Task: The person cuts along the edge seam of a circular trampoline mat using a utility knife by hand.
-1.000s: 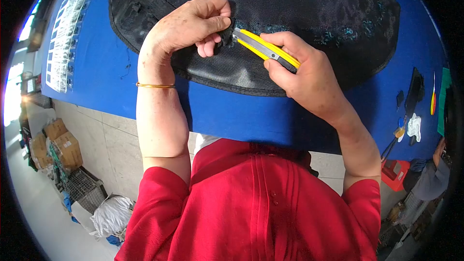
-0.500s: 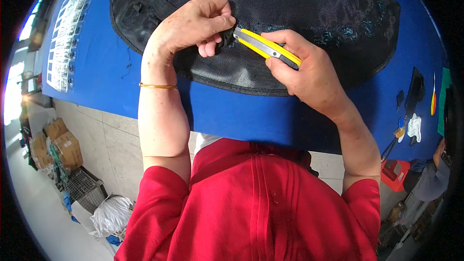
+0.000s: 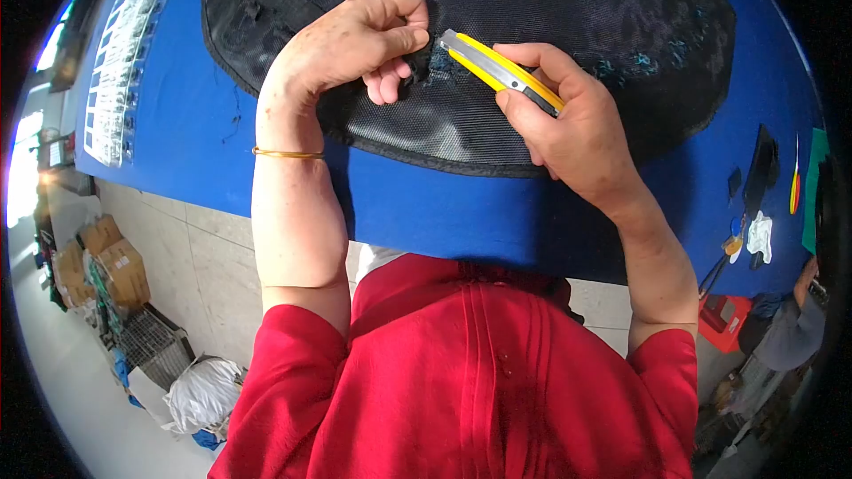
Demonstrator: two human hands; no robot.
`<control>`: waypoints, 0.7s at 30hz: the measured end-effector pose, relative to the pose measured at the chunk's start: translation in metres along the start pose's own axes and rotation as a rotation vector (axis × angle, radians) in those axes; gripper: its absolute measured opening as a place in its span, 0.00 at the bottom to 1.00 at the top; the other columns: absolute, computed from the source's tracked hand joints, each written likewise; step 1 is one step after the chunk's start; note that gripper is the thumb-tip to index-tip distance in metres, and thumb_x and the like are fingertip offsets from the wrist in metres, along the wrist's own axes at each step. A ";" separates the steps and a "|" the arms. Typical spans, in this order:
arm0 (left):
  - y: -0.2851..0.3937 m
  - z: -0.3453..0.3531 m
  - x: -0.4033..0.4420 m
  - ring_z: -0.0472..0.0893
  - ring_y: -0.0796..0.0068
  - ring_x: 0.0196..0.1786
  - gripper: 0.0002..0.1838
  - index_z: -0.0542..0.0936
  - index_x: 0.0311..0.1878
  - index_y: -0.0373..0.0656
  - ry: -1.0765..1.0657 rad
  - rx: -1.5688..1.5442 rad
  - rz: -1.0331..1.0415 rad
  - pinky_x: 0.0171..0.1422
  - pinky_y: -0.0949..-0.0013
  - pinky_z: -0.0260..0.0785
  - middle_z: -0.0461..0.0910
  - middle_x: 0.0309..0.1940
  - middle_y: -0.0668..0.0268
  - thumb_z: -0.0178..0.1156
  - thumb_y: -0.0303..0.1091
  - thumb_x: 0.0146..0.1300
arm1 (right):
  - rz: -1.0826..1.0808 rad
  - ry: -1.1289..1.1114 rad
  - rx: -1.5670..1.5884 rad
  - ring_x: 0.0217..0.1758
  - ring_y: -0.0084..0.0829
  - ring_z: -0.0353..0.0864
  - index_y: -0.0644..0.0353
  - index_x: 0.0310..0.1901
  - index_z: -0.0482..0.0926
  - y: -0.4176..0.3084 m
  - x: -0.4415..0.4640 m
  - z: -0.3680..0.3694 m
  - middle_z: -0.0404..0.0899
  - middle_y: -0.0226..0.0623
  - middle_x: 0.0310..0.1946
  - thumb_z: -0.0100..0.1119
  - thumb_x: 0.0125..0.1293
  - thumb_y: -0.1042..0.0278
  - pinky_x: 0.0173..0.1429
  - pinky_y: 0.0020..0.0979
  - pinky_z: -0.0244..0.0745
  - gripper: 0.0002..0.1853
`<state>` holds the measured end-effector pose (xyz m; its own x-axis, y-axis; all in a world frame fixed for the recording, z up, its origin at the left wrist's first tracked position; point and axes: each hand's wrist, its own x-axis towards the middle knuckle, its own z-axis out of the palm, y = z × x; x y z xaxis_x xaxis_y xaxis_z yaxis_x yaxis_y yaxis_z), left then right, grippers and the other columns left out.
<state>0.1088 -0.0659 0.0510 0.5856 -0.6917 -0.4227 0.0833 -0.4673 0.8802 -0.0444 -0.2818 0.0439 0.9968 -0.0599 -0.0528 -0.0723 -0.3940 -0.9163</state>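
Note:
A black mesh fabric piece [image 3: 417, 129] with a bound, curved edge lies spread over the blue table. My left hand [image 3: 351, 44] is closed, thumb and forefinger pinching a dark gathered bit of this fabric. In my right hand [image 3: 586, 129] is a yellow-and-grey utility knife [image 3: 497, 68], its tip pointing up and left, just right of my left fingertips. Whether the tip touches the mesh I cannot tell. Bluish thread scraps [image 3: 639, 64] are scattered on the mesh, some beneath the knife's tip.
Clear plastic trays [image 3: 124, 71] lie on the blue table [image 3: 195, 142] at left. Dark pieces [image 3: 759, 168], a crumpled white scrap [image 3: 760, 238] and a red-and-yellow tool [image 3: 794, 188] lie at right. Cardboard boxes [image 3: 122, 270] stand on the floor. Another person's sleeve [image 3: 794, 337] shows at far right.
The knife has moved slightly up and right, its tip now farther from my left fingertips. My right hand shifted right with it. My left hand keeps its pinch almost in place.

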 end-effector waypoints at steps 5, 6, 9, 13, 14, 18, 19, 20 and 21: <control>0.000 -0.001 0.000 0.82 0.84 0.20 0.08 0.77 0.40 0.43 -0.014 -0.010 0.004 0.22 0.80 0.74 0.79 0.21 0.71 0.56 0.34 0.79 | -0.050 0.044 -0.037 0.45 0.34 0.90 0.60 0.58 0.81 0.008 0.004 -0.001 0.88 0.44 0.44 0.66 0.70 0.68 0.51 0.33 0.84 0.17; -0.001 -0.001 0.000 0.82 0.84 0.20 0.08 0.77 0.40 0.43 -0.016 -0.010 0.005 0.22 0.80 0.75 0.79 0.21 0.71 0.56 0.34 0.79 | -0.074 0.089 -0.058 0.44 0.33 0.90 0.60 0.58 0.81 0.010 0.005 -0.001 0.88 0.43 0.44 0.67 0.70 0.68 0.50 0.32 0.84 0.17; -0.001 -0.001 0.000 0.82 0.84 0.20 0.08 0.77 0.40 0.43 -0.016 -0.009 0.007 0.22 0.80 0.75 0.79 0.21 0.71 0.56 0.34 0.79 | 0.072 0.039 0.041 0.43 0.30 0.89 0.61 0.57 0.81 -0.003 0.005 -0.010 0.88 0.41 0.44 0.67 0.69 0.68 0.50 0.31 0.84 0.17; -0.001 -0.001 0.000 0.82 0.84 0.20 0.08 0.77 0.41 0.43 -0.009 -0.012 0.004 0.22 0.80 0.75 0.79 0.21 0.71 0.56 0.34 0.79 | -0.063 0.048 -0.004 0.44 0.30 0.89 0.60 0.57 0.81 0.005 0.002 0.000 0.88 0.42 0.44 0.67 0.69 0.68 0.50 0.31 0.83 0.17; -0.001 -0.001 0.000 0.82 0.84 0.20 0.08 0.77 0.41 0.43 -0.010 -0.013 0.004 0.22 0.80 0.75 0.79 0.21 0.71 0.56 0.34 0.79 | -0.039 0.042 0.004 0.44 0.30 0.89 0.60 0.58 0.81 0.004 0.002 0.001 0.88 0.42 0.43 0.66 0.69 0.69 0.50 0.31 0.83 0.17; -0.001 -0.001 0.000 0.82 0.84 0.20 0.08 0.77 0.41 0.43 -0.013 -0.010 0.004 0.22 0.80 0.74 0.79 0.21 0.71 0.56 0.34 0.79 | -0.035 0.038 -0.013 0.44 0.31 0.90 0.60 0.58 0.81 0.005 0.002 0.002 0.88 0.43 0.43 0.66 0.69 0.69 0.51 0.31 0.83 0.17; -0.001 -0.001 0.000 0.82 0.84 0.20 0.08 0.77 0.41 0.43 -0.011 -0.011 0.003 0.22 0.80 0.74 0.79 0.21 0.71 0.56 0.34 0.79 | -0.034 0.034 0.000 0.44 0.32 0.90 0.60 0.58 0.81 0.004 0.002 0.003 0.88 0.43 0.43 0.66 0.69 0.69 0.50 0.31 0.83 0.17; -0.001 -0.001 0.001 0.82 0.84 0.20 0.08 0.77 0.41 0.43 -0.012 -0.011 0.002 0.22 0.80 0.74 0.79 0.21 0.71 0.56 0.34 0.79 | -0.033 0.031 0.014 0.43 0.32 0.90 0.61 0.58 0.81 0.004 0.002 0.004 0.88 0.43 0.44 0.66 0.69 0.68 0.49 0.31 0.83 0.17; -0.001 -0.001 0.001 0.82 0.84 0.20 0.08 0.77 0.41 0.42 -0.013 -0.007 0.002 0.22 0.80 0.74 0.79 0.21 0.71 0.56 0.34 0.79 | -0.032 0.031 0.014 0.43 0.32 0.90 0.61 0.58 0.81 0.004 0.001 0.004 0.88 0.43 0.44 0.66 0.69 0.68 0.49 0.31 0.83 0.17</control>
<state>0.1100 -0.0653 0.0500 0.5749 -0.7001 -0.4234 0.0879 -0.4617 0.8827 -0.0431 -0.2797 0.0390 0.9970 -0.0762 -0.0111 -0.0396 -0.3836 -0.9226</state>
